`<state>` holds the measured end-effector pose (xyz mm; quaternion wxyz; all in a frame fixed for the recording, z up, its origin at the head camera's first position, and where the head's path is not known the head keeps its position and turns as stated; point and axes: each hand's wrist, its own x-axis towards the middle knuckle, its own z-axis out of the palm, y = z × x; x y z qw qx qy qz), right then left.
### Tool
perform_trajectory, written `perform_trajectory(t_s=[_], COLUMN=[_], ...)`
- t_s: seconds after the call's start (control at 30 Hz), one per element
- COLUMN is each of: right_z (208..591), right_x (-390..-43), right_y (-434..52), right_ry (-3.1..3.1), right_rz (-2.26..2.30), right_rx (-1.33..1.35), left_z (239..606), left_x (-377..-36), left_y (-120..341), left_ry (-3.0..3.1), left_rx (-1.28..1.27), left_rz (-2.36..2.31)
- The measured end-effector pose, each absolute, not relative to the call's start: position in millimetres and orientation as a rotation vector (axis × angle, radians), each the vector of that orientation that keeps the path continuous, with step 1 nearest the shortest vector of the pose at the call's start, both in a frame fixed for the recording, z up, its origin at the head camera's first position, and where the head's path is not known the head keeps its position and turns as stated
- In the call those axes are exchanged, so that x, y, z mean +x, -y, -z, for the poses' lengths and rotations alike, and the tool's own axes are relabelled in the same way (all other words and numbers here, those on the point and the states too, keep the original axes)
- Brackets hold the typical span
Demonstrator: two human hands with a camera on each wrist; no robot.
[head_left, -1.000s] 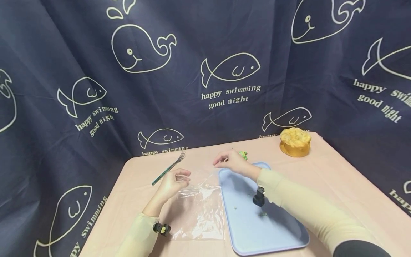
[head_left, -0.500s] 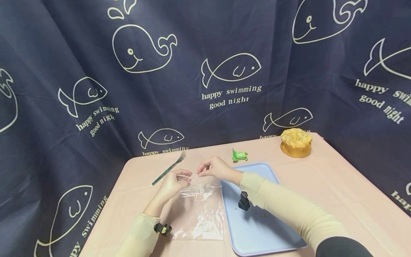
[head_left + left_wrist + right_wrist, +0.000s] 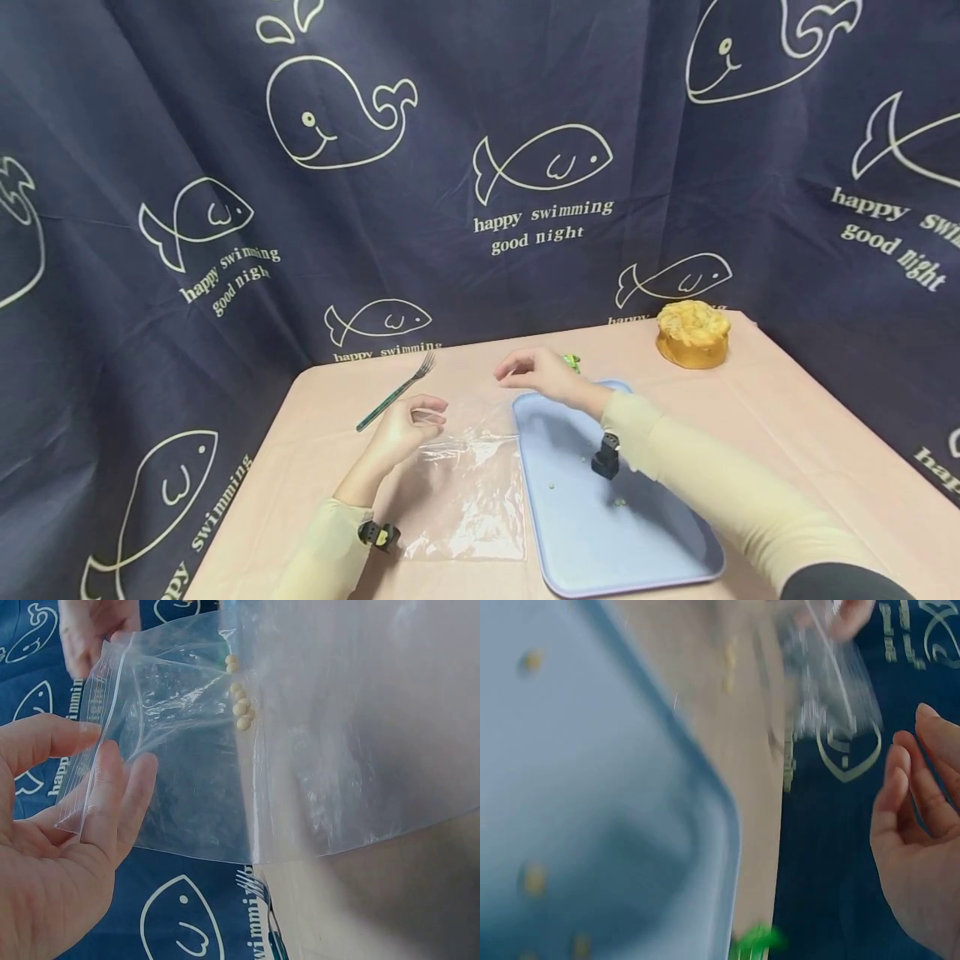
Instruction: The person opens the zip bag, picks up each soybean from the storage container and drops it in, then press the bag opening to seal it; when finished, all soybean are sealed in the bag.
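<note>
My left hand [image 3: 401, 429] holds the open edge of a clear zip bag [image 3: 465, 508] between thumb and fingers, on the table left of the blue tray. Inside the bag, in the left wrist view, several small cream-coloured round beans [image 3: 241, 709] lie in a row. My right hand [image 3: 542, 373] hovers above the tray's [image 3: 592, 550] far left corner, fingers loosely bent. In the right wrist view no object shows between its fingers, and a gap separates it from the bag. A few more beans [image 3: 620, 502] lie scattered on the tray.
A fork [image 3: 393, 395] with a dark green handle lies behind the left hand. A small green item [image 3: 572, 362] sits beyond the tray, partly hidden by the right hand. A round golden bread [image 3: 692, 335] stands at the back right, before the dark blue curtain [image 3: 540, 292].
My right hand came left toward the left hand half a second ago, then went back right over the tray corner, again partly covering the green item. The left hand stays in place.
</note>
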<state>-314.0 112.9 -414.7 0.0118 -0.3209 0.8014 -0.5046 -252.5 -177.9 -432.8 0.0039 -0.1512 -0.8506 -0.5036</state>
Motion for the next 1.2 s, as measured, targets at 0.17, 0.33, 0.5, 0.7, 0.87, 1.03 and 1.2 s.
perform_trajectory(t_s=[0.17, 0.33, 0.5, 0.7, 0.87, 1.03, 1.2], right_z=[428, 449, 464, 475, 480, 483, 485], right_x=[-315, -309, -300, -297, -297, -296, -296], right_y=[-155, -188, -208, -220, -225, -227, -228], right_ry=[-2.511, -2.507, -2.478, -2.41, -2.398, -2.412, -2.438], right_rz=[1.527, 1.401, 1.302, 1.238, 1.219, 1.208, 1.192], right_rx=[-0.948, -0.946, -0.965, -1.012, -1.029, -1.01, -1.036], left_z=[431, 430, 429, 429, 429, 430, 431], left_x=[-252, -252, -252, -251, -251, -251, -251], left_y=[178, 177, 177, 177, 177, 176, 176], left_ry=[2.685, 2.669, 2.674, 2.668, 2.68, 2.673, 2.667], left_rx=[-0.446, -0.456, -0.428, -0.448, -0.408, -0.417, -0.439], left_rz=[1.561, 1.547, 1.565, 1.553, 1.576, 1.573, 1.566])
